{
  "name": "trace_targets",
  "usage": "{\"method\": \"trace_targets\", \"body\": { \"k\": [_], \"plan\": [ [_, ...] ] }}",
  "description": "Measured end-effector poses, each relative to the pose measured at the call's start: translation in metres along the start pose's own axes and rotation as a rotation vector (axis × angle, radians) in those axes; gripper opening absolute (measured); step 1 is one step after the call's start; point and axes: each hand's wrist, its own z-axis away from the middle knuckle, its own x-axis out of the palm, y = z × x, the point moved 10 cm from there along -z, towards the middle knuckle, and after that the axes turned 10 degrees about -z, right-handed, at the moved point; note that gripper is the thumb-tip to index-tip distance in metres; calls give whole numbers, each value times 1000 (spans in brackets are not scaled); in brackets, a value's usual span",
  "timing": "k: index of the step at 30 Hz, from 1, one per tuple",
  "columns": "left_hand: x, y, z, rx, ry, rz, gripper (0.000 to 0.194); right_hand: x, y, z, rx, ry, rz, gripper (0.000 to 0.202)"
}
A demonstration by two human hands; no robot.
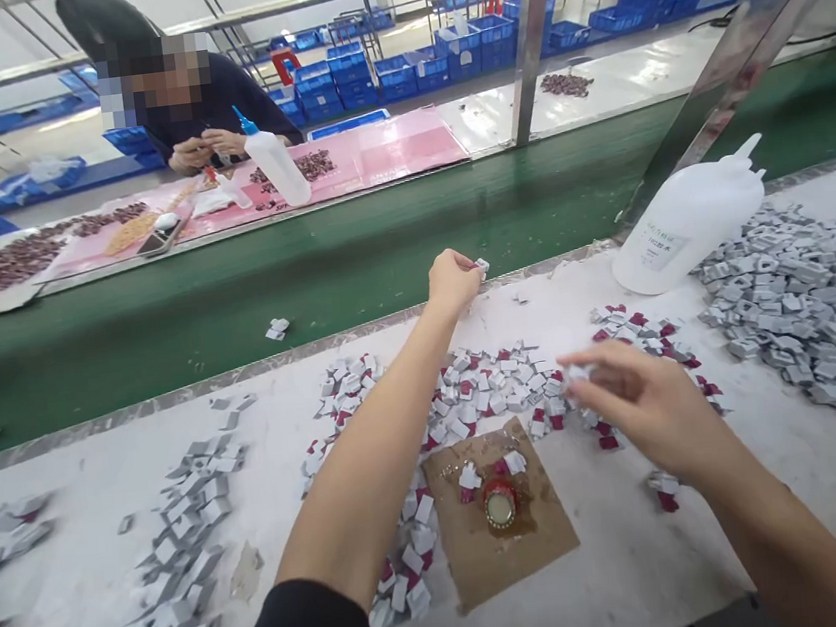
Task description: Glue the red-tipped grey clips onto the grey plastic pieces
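My left hand [454, 281] reaches out to the table's far edge, its fingers pinched on a small grey-white piece [483, 267]. Above the loose pieces to the right of the middle, my right hand [643, 399] is slightly blurred; thumb and forefinger close on another small grey piece [578, 373]. Between my forearms lies a wet brown cardboard square [484, 568]. On it stands a bottle cap [500, 507] with liquid, and a few grey and dark-red pieces [470, 477] lie beside it. Grey and dark-red pieces [483, 387] are spread in an arc around the cardboard.
A large white plastic bottle [669, 229] leans at the back right, beside a big heap of grey pieces [815, 319]. More grey pieces [183, 572] form a row at left. Across the green belt [381, 257], a person [205, 106] works at a pink-covered bench.
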Motion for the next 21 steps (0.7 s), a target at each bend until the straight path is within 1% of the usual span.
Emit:
{"method": "trace_targets", "body": {
  "k": [2, 5, 7, 8, 11, 13, 14, 15, 17, 19, 20, 21],
  "plan": [
    [10, 6, -14, -3, 0, -39, 44, -6, 14, 44, 38, 35, -5, 33],
    [19, 12, -23, -17, 9, -116, 44, -11, 34, 89, 103, 86, 13, 35],
    [20, 13, -20, -38, 21, -182, 43, -13, 44, 108, 116, 89, 36, 40],
    [18, 13, -17, -50, 33, -218, 43, -14, 46, 114, 96, 81, 56, 41],
    [6, 13, 2, -68, 75, -314, 41, -12, 43, 123, -66, 51, 157, 41],
    [-5, 14, 25, -43, 85, -350, 37, -7, 39, 125, -184, 29, 247, 40],
    [-12, 15, 41, -13, 83, -359, 35, -4, 37, 126, -232, 11, 282, 39],
    [-19, 15, 60, 27, 79, -364, 34, 0, 37, 127, -270, -11, 306, 37],
    [-35, 12, 106, 122, 71, -370, 32, 6, 37, 131, -320, -37, 325, 35],
    [-58, -3, 157, 187, 84, -380, 28, 9, 40, 134, -335, -38, 336, 35],
    [-73, -17, 181, 181, 111, -393, 28, 9, 43, 135, -333, -35, 344, 35],
    [-90, -35, 202, 145, 154, -417, 27, 9, 46, 137, -327, -32, 353, 36]
  ]
}}
